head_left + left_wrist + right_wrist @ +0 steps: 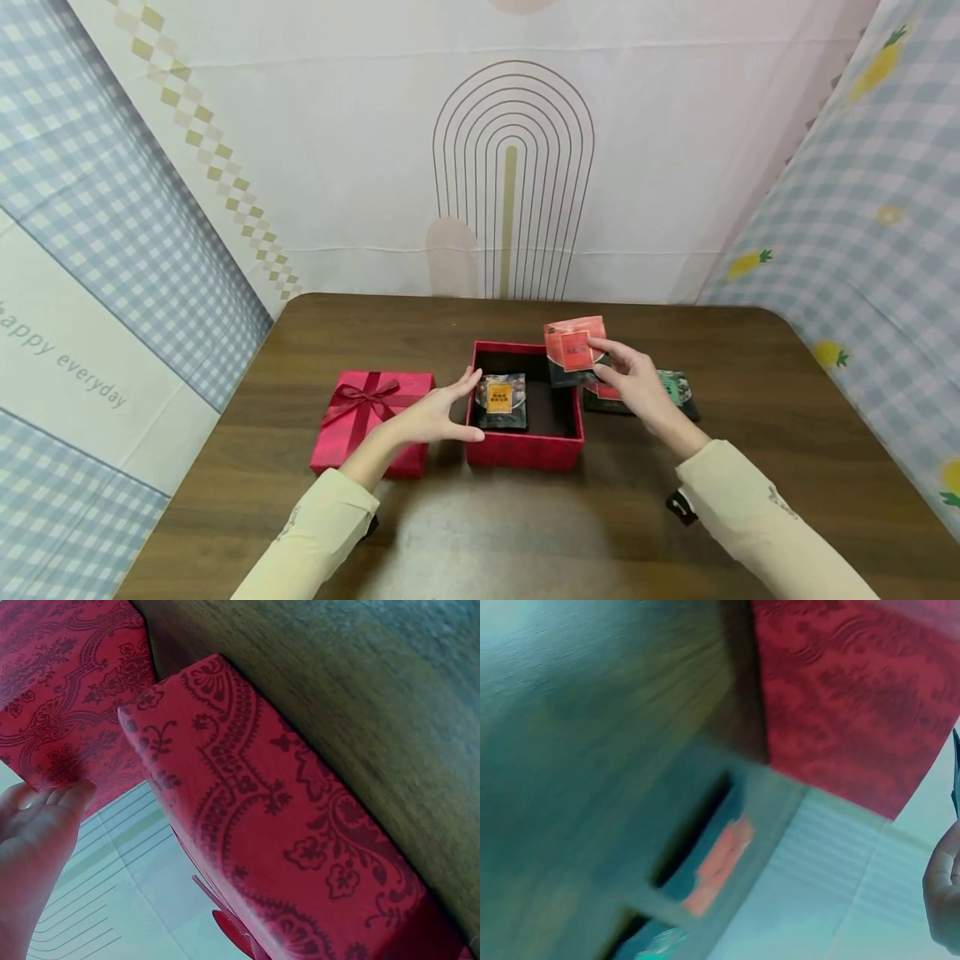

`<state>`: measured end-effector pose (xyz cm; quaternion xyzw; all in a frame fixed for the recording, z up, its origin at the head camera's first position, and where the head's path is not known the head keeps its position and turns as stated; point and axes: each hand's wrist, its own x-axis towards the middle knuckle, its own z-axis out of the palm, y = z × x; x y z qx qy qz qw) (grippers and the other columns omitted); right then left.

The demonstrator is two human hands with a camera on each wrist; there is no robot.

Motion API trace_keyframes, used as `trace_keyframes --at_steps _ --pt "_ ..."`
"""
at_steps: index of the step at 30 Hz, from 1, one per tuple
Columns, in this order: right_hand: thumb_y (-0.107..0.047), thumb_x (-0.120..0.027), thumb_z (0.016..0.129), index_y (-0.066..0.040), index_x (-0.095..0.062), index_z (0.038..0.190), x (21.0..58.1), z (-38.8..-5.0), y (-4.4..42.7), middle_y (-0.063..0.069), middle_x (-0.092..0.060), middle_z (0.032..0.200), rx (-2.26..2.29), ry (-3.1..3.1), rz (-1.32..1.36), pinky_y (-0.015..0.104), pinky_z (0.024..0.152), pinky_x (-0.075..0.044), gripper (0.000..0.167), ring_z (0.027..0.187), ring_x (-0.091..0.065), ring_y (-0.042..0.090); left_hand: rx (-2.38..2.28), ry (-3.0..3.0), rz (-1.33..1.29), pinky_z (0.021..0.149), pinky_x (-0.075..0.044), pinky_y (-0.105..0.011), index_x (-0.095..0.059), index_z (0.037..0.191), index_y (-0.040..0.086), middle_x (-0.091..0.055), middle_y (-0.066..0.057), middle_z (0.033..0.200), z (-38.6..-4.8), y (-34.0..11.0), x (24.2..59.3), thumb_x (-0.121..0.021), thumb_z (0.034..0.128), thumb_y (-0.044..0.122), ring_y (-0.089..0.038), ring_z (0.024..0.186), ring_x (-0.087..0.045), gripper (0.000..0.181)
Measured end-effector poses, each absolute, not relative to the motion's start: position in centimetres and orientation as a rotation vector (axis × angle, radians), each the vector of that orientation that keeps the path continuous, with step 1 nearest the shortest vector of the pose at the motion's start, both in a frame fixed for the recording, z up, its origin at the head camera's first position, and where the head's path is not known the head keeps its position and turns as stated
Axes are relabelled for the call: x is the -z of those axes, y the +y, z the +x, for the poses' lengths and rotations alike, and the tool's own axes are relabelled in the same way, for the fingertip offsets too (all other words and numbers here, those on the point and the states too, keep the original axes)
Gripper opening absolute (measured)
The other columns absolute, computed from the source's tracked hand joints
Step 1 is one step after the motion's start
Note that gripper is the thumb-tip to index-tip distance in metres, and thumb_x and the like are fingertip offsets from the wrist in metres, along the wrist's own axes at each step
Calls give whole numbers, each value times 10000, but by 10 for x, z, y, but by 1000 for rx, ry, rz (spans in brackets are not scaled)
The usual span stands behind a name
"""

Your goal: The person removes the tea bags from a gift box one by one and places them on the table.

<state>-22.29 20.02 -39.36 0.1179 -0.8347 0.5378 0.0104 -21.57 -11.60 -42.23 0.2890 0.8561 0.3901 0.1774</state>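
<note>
My right hand (633,383) pinches a red and black packet (576,352) by its right side, above the right back part of an open red box (525,450). Inside the box, at the left, lies a black packet with an orange label (501,402). My left hand (438,414) is at the box's left wall, thumb and fingers spread; whether it touches the wall I cannot tell. In the left wrist view the hand (41,832) is beside the patterned box (75,712). The right wrist view shows part of my right hand (943,889) near the box (847,705).
Left of the box stands a red lid (412,392) with a dark red ribbon bow (365,400). On the brown table (510,525), right of the box, lie another red packet (603,404) and a green packet (678,390), partly behind my right hand.
</note>
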Motion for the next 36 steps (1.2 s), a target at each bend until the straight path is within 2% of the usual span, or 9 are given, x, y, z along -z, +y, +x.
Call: trace_keyframes --at_steps 3,5,8,11,19,29,36 --pt "-11 -508 910 43 -446 1314 399 -222 216 198 -548 1193 -1748 -2565 298 165 686 -477 412 809 -535 -10 -1106 2419 816 1071 -224 -450 -116 1471 88 -37 -136 1519 -215 -116 424 -689 801 350 -273 1362 -178 920" --pt "-18 -498 917 54 -433 1317 402 -222 228 70 -604 1083 -1781 -2540 250 177 661 -488 411 778 -542 -42 -1106 2416 815 1071 -224 -453 -114 1472 87 -38 -142 1519 -214 -116 424 -687 802 352 -274 1363 -176 920" --pt "-40 -501 921 47 -450 1307 406 -223 247 -163 -591 919 -1794 -2509 180 179 644 -495 398 755 -552 -43 -1109 2414 816 1074 -216 -451 -112 1471 84 -34 -142 1517 -214 -116 425 -688 802 348 -272 1364 -168 922" --pt "-71 -515 919 -12 -505 1287 410 -224 265 -262 -577 885 -1798 -2480 116 161 620 -482 372 743 -542 -51 -1116 2415 817 1076 -209 -453 -110 1471 86 -29 -133 1518 -214 -116 425 -689 801 350 -273 1366 -159 924" --pt "-57 -530 908 -242 -666 1052 425 -223 308 -257 -596 839 -1870 -2363 -26 142 575 -468 271 682 -543 -41 -1111 2415 816 1073 -214 -461 -113 1472 91 -36 -133 1520 -214 -116 427 -686 800 367 -277 1365 -166 925" --pt "-28 -468 922 -305 -667 957 444 -223 357 -300 -538 812 -1726 -2410 -173 137 568 -465 344 664 -516 -58 -1105 2412 804 1074 -214 -459 -111 1474 102 -30 -117 1520 -213 -114 424 -683 807 348 -278 1365 -171 912" --pt "-69 -453 930 -374 -644 910 459 -217 387 -300 -489 805 -1671 -2500 -311 155 571 -475 360 653 -514 -45 -1093 2412 811 1072 -220 -459 -114 1473 101 -46 -126 1518 -214 -112 424 -682 807 349 -277 1362 -181 910"
